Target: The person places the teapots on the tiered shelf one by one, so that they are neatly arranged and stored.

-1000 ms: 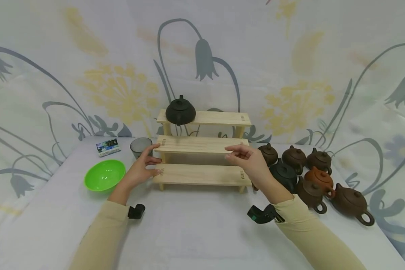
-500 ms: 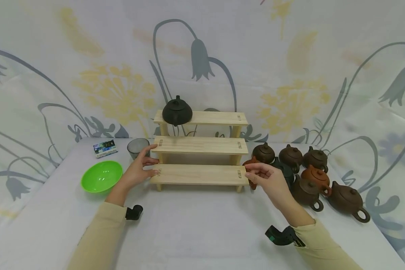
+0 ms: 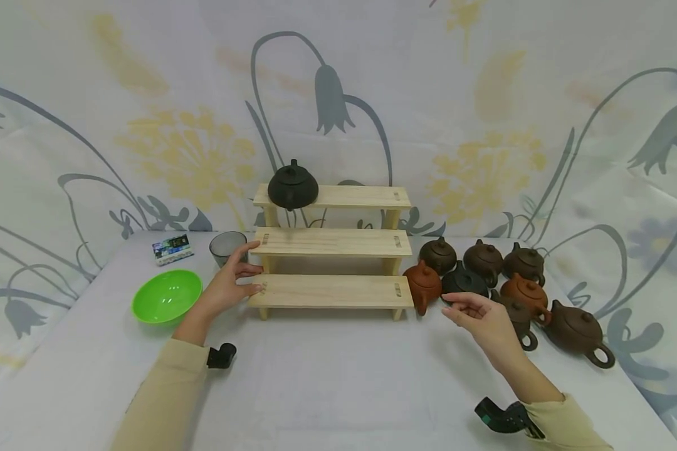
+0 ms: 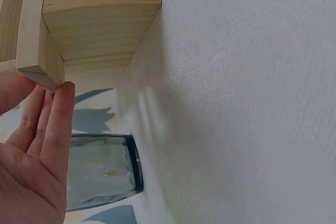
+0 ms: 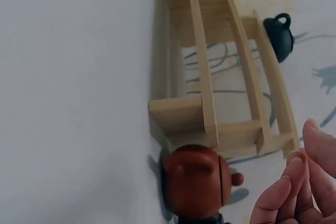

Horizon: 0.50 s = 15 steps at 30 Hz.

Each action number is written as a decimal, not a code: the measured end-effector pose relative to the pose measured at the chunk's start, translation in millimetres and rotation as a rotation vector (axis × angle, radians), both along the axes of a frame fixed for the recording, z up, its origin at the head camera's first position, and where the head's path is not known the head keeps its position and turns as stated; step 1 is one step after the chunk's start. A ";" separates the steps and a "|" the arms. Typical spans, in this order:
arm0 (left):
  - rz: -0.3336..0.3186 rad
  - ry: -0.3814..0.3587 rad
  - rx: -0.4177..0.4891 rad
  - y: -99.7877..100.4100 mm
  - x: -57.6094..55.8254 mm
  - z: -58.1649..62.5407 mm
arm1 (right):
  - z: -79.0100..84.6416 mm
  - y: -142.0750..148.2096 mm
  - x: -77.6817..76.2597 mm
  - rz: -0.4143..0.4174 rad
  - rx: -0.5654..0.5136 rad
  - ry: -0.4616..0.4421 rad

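A three-step light wooden shelf [image 3: 330, 292] stands in the middle. On its top board, at the left, sits a black teapot [image 3: 293, 186]. My left hand [image 3: 225, 289] touches the shelf's left end, thumb by the lowest board and forefinger at the middle one. In the left wrist view its straight fingers [image 4: 59, 129] meet a board's end. My right hand [image 3: 488, 326] is in front of the teapots on the right, thumb and fingertips near each other with nothing between them. Nearest to it are a reddish-brown teapot [image 3: 423, 285] beside the shelf and a black teapot [image 3: 462, 279].
Several more brown teapots [image 3: 578, 327] crowd the table's right side. On the left are a green bowl [image 3: 167, 299], a small printed box [image 3: 172, 249] and a grey glass cup [image 3: 224, 244], partly behind my left hand. A patterned cloth [image 3: 333, 100] hangs behind.
My right hand has moved right and down from the middle board, past the lowest board's right end, to the front of the teapots. The left hand stays at the shelf's left end.
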State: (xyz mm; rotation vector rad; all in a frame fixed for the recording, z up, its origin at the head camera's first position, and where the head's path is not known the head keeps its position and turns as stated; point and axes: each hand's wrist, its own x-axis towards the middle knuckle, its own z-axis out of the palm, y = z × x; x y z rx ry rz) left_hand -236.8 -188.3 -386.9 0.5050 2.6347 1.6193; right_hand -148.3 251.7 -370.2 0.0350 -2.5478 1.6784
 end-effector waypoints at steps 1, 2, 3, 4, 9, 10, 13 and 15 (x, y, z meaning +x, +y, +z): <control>0.000 0.001 0.002 0.1 0.0 0.3 | -0.4 4.2 1.8 -0.008 0.004 0.003; 0.001 0.001 0.003 0.2 0.0 0.6 | -0.6 8.5 3.7 -0.018 0.004 0.004; 0.004 0.001 0.000 0.2 -0.2 0.9 | -0.7 13.0 5.7 -0.028 0.006 0.006; 0.005 0.003 -0.002 0.3 -0.5 1.0 | -0.9 17.5 7.8 -0.039 0.007 0.007; 0.012 0.006 -0.008 -0.3 -1.7 0.5 | -4.2 42.7 15.6 -0.089 0.048 0.007; 0.012 0.007 -0.008 -0.4 -1.7 0.2 | -5.3 48.0 16.9 -0.099 0.064 0.002; 0.012 0.006 -0.004 -0.4 -1.5 -0.5 | -11.7 64.9 19.8 -0.155 0.118 -0.026; 0.011 0.009 -0.005 0.3 -1.6 -0.7 | -13.1 75.3 23.2 -0.170 0.143 -0.032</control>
